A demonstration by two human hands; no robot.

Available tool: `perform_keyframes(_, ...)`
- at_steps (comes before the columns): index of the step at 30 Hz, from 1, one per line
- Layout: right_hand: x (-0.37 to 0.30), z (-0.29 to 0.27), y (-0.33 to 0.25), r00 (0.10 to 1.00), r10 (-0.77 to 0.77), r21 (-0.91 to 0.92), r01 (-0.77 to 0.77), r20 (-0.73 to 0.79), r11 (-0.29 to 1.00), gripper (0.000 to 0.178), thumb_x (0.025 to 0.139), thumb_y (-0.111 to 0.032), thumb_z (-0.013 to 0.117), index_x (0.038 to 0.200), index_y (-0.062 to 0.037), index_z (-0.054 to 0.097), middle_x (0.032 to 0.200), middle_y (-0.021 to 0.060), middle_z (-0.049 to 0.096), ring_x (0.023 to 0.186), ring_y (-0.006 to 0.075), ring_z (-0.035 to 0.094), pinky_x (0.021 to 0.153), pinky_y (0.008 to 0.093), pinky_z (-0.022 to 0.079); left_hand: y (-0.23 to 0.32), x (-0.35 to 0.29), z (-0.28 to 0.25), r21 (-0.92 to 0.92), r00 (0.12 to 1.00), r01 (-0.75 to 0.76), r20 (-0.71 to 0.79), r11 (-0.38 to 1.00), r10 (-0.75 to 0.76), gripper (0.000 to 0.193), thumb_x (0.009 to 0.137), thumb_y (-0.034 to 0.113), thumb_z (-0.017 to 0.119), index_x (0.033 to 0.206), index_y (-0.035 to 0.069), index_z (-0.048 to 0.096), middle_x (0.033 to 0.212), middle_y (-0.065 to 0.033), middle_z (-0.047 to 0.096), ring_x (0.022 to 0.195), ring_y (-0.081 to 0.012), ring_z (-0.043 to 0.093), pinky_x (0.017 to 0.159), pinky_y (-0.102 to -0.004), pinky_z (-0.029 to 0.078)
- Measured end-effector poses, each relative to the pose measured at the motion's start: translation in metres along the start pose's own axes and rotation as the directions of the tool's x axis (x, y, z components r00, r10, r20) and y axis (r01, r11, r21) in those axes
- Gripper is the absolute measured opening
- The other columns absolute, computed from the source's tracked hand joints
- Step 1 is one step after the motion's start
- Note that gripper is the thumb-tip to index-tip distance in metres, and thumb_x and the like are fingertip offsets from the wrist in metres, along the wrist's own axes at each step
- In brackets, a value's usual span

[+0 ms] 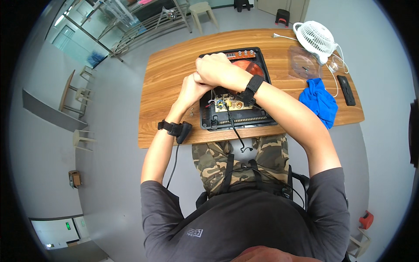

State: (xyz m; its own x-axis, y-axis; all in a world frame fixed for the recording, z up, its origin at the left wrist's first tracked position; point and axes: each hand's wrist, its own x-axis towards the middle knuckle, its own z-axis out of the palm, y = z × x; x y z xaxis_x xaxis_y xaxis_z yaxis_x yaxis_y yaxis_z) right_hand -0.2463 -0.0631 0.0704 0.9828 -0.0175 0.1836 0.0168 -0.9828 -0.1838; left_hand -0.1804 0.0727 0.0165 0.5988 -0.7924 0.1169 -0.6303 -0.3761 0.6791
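An opened induction cooker (205, 121) with a black casing lies in front of me on the table. Inside it are a reddish-copper coil (257, 70), a tan circuit board (224, 105) and an orange control strip (246, 54) along the far side. At the cooker's left edge my left hand (193, 89) and my right hand (214, 70) meet, fingers curled and closed, the right above and beyond the left. What they pinch is hidden behind the fingers. A black cord (235, 131) runs from the board over the near edge. Small metal screws (191, 113) lie left of the casing.
On the wooden table (166, 65), a white fan (315, 37) stands at the far right, near a clear plastic tray (301, 63). A blue cloth (318, 100) and a black bar-shaped object (346, 90) lie at the right. Cables trail from both wristbands.
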Motion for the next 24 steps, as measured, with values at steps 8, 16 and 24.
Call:
perform_keyframes(8,0.000,-0.006,0.002,0.996,-0.019,0.028,0.016,0.091,0.999,0.052,0.086,-0.045,0.064,0.101,0.0047,0.068,0.087,0.0204,0.074,0.084,0.0378,0.073,0.077,0.0462,0.058,-0.008,-0.003,-0.007,-0.131,0.992,-0.089,0.072,0.987,0.099,0.027,0.084,0.017,0.079,0.103,-0.001,0.074,0.096,-0.0110,0.077,0.090,-0.0160,0.071,0.082,-0.0333,0.056)
perform_keyframes(16,0.000,0.005,0.007,1.000,0.014,0.109,-0.014,-0.001,0.994,0.042,0.085,-0.037,0.064,0.104,0.0007,0.067,0.090,0.0223,0.074,0.087,0.0399,0.073,0.078,0.0481,0.058,-0.009,-0.001,0.000,0.003,0.992,-0.040,-0.117,0.999,0.040,0.032,0.078,0.023,0.083,0.096,-0.002,0.072,0.086,-0.0186,0.075,0.082,-0.0278,0.074,0.075,-0.0382,0.056)
perform_keyframes(24,0.002,-0.005,0.007,0.996,-0.013,0.144,0.000,0.088,0.990,0.049,0.084,-0.044,0.066,0.104,0.0006,0.069,0.095,0.0232,0.074,0.092,0.0400,0.072,0.079,0.0494,0.057,-0.028,0.002,-0.003,-0.041,0.998,-0.053,0.022,0.998,0.054,0.031,0.082,0.019,0.081,0.102,-0.002,0.072,0.094,-0.0127,0.076,0.086,-0.0170,0.071,0.076,-0.0341,0.055)
